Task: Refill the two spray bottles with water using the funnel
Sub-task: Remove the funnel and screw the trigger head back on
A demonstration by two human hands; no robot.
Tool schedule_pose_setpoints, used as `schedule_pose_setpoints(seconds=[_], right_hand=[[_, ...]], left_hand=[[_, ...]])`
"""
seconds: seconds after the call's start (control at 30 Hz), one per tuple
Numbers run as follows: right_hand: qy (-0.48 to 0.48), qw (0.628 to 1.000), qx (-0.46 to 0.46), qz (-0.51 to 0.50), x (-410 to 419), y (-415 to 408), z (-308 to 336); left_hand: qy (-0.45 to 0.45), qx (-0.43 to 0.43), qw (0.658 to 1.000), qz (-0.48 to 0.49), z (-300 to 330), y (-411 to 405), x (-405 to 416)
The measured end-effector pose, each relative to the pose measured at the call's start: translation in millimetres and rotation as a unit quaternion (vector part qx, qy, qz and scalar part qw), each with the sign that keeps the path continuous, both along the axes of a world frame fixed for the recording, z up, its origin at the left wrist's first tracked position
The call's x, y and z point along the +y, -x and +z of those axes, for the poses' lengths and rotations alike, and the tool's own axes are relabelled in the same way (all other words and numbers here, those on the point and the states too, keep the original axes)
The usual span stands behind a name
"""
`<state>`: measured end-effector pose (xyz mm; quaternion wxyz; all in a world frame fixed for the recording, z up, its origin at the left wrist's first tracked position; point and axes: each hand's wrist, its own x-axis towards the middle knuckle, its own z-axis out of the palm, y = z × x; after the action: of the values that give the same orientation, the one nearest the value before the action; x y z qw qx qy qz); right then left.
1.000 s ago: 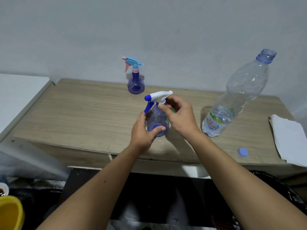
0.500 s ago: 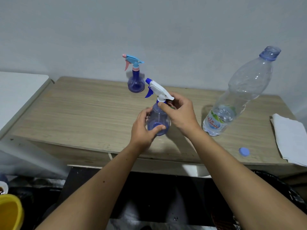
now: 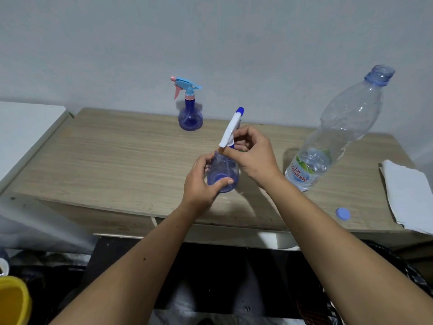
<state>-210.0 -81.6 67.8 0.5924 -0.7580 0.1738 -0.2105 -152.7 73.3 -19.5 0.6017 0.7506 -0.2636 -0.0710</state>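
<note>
Yellow tub (image 3: 11,299) pokes in at the bottom left corner, down below the worktop (image 3: 117,156), which is a light wood-grain top pushed up against a pale wall. Toward the back, a bit left of centre, the first spray bottle (image 3: 189,109) stands upright on its own, blue body with a pink collar and a light blue trigger head, well apart from the hands.

Middle of the shot is where the action is. The left hand (image 3: 201,184) has the second spray bottle (image 3: 222,172) by its clear bluish body, fingers curled round the far side and thumb pressed across the front, so a snug grip. The right hand (image 3: 254,156) is up at the neck, fingers pinched closed around the base of the white trigger head (image 3: 230,130), whose blue nozzle tip points up and away from the camera. Can't tell if the head is screwed on or loose. There's a tiny sliver of green just behind the right hand, too hidden to say what it is.

Right of that, a big clear water bottle (image 3: 337,134) with a Le Minerale label stands uncapped, a little water in the bottom. Its blue cap (image 3: 342,213) lies on the worktop near the front edge, and some white paper (image 3: 407,195) sits at the far right.
</note>
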Motion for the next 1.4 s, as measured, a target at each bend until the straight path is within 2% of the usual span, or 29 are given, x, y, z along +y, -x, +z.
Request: schedule_pose_setpoints(seconds=[0.47, 0.63, 1.4], right_hand=[[-0.004, 1.000, 0.029, 0.013, -8, -4, 5], [0.014, 0.998, 0.031, 0.046, -12, -1, 3], [-0.010, 0.999, 0.031, -0.001, -8, 0, 7]], left_hand=[[-0.002, -0.009, 1.000, -0.011, -1, -3, 1], [0.002, -0.001, 1.000, -0.007, -2, -3, 0], [-0.004, 0.001, 1.000, -0.003, -4, -5, -1]])
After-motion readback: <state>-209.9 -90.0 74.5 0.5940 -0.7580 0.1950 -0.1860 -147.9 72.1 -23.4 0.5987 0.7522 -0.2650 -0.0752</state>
